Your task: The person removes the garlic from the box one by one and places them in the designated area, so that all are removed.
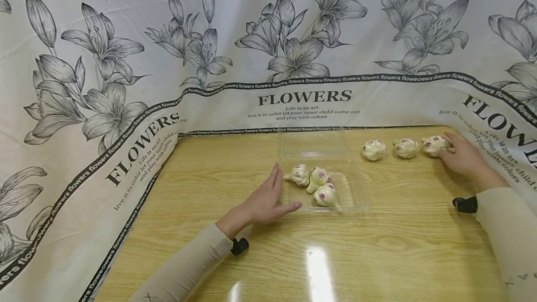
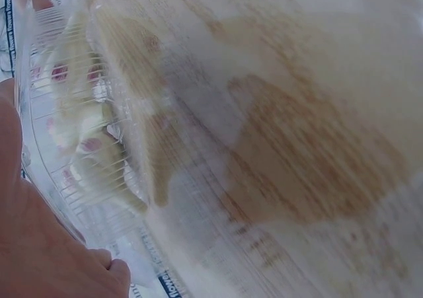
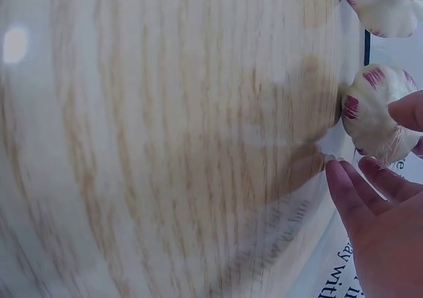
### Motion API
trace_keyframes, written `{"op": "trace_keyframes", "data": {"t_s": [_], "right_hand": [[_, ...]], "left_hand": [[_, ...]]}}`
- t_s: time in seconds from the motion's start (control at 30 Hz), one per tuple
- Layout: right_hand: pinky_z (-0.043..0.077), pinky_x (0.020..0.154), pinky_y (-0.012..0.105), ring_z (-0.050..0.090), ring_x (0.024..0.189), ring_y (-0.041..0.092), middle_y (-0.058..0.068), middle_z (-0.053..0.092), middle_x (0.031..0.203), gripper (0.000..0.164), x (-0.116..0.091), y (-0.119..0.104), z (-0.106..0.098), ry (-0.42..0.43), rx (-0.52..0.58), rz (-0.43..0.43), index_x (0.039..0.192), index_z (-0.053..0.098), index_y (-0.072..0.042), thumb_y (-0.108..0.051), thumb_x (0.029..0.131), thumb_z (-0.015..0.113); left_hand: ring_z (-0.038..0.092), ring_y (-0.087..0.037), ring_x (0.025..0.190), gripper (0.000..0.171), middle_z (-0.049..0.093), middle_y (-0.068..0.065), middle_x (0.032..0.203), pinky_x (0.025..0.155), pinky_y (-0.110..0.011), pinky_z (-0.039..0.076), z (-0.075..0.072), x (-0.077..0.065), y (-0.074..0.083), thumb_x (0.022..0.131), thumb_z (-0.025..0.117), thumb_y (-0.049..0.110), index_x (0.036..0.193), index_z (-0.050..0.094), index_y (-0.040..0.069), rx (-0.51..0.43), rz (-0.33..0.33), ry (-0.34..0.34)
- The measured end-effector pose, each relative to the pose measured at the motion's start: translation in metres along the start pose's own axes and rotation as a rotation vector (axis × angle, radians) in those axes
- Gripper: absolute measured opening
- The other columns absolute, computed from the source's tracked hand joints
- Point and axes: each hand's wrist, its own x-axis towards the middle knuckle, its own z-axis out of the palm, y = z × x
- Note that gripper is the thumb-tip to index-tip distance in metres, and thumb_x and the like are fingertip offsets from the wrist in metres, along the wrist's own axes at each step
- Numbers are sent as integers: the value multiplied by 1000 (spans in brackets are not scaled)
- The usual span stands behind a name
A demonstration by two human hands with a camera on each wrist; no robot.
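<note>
My left hand (image 1: pixel 265 201) rests against the left side and front corner of a clear plastic clamshell box (image 1: pixel 343 182), its fingers straight and thumb along the front edge. Inside sit three white garlic bulbs (image 1: pixel 320 177) with purple patches. In the left wrist view the ribbed box wall (image 2: pixel 41 154) lies beside that hand. At the far right my right hand (image 1: pixel 460 156) pinches the end bulb of garlic (image 1: pixel 433 145) between thumb and fingers. The right wrist view shows the thumb over this garlic bulb (image 3: pixel 370 123), other fingertips touching the table.
Two more garlic bulbs, one in the middle (image 1: pixel 406 148) and one at the left (image 1: pixel 374 150), stand in a row beside the held one. The box's lid (image 1: pixel 312 144) lies back toward the flower-printed cloth (image 1: pixel 218 113). Beneath everything is a wood-grain table (image 1: pixel 402 241).
</note>
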Motion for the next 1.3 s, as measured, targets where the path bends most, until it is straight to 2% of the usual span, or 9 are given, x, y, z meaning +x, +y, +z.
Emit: {"op": "trace_keyframes", "data": {"t_s": [0.17, 0.47, 0.7, 0.87, 1.03, 1.2, 1.3], "right_hand": [[22, 110, 77, 28, 126, 70, 54, 28, 138, 60, 2, 1, 0, 3, 10, -11, 148, 20, 23, -12, 104, 42], [26, 105, 78, 32, 123, 69, 53, 29, 137, 58, 2, -2, -1, 3, 6, 5, 146, 22, 24, -14, 106, 41], [29, 103, 78, 34, 122, 69, 52, 29, 136, 56, 4, -2, 0, -1, 18, 5, 146, 22, 25, -10, 106, 39], [29, 102, 79, 34, 120, 69, 54, 28, 137, 58, 2, -4, -1, -12, 43, 11, 147, 18, 25, -10, 106, 40], [29, 101, 80, 33, 119, 71, 56, 27, 134, 65, -1, -4, -3, -14, 74, 36, 151, 8, 21, -14, 107, 41], [32, 97, 81, 37, 116, 70, 57, 29, 133, 73, -8, -5, -6, -11, 36, 30, 155, 0, 16, -18, 107, 43], [33, 95, 81, 38, 115, 70, 55, 28, 136, 73, -12, -7, -9, -18, 16, 12, 155, 2, 15, -17, 106, 44]], "left_hand": [[17, -37, 154, 118, -17, -22, 168, 125, -40, 22, 0, 0, 0, 94, 39, 80, 160, -7, -5, -2, -1, -2], [17, -37, 154, 117, -17, -22, 168, 125, -40, 21, -1, 1, 0, 95, 40, 79, 160, -6, -5, -4, 4, 1], [20, -38, 153, 115, -15, -23, 168, 124, -41, 25, -1, 1, 1, 95, 41, 78, 160, -5, -6, -2, -3, 6], [22, -39, 153, 115, -14, -24, 168, 124, -42, 26, -1, 1, 2, 96, 42, 77, 160, -5, -7, -4, -1, 6], [24, -39, 152, 115, -13, -25, 168, 124, -42, 27, -1, 1, 2, 96, 41, 76, 160, -5, -7, 2, 9, 14], [22, -38, 153, 115, -15, -24, 168, 125, -41, 26, -2, 0, 2, 96, 40, 78, 160, -7, -5, -9, 3, 9], [20, -37, 154, 115, -18, -21, 168, 125, -39, 23, -2, -1, 2, 95, 40, 79, 159, -11, -2, -14, -5, -2]]}}
